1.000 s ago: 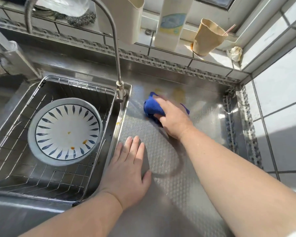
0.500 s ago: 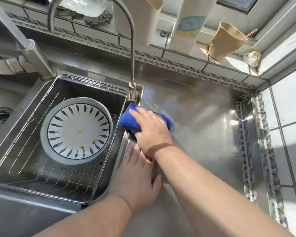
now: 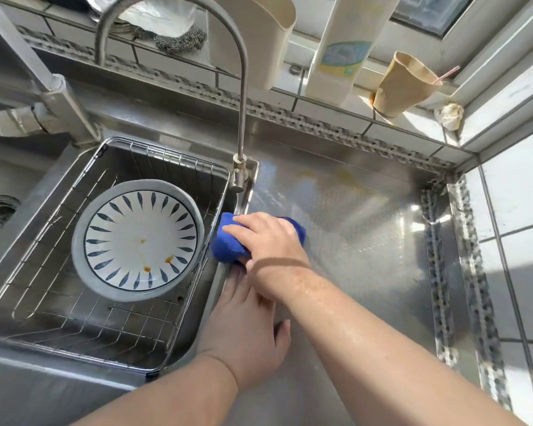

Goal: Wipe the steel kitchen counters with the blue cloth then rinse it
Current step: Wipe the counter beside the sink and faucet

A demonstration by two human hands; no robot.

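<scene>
My right hand (image 3: 266, 244) presses the bunched blue cloth (image 3: 226, 245) onto the steel counter (image 3: 360, 241) at its left edge, right beside the sink rim. The cloth's left end reaches the rim; its middle is hidden under my fingers. My left hand (image 3: 245, 330) lies flat on the counter just in front of the cloth, fingers spread, their tips tucked under my right wrist. Yellowish stains show on the counter near the back wall. The gooseneck tap (image 3: 239, 167) stands at the sink's back right corner.
A wire basket (image 3: 43, 305) in the sink holds a blue-patterned plate (image 3: 139, 241) with sauce spots. On the sill stand a cream holder (image 3: 259, 38), a white bottle (image 3: 342, 47), a tan cup (image 3: 400, 84) and a steel scourer (image 3: 180, 41). Tiled wall rises on the right.
My right hand has dragged the cloth from the back middle of the counter leftward and nearer, to the sink rim. My left hand has stayed flat in place.
</scene>
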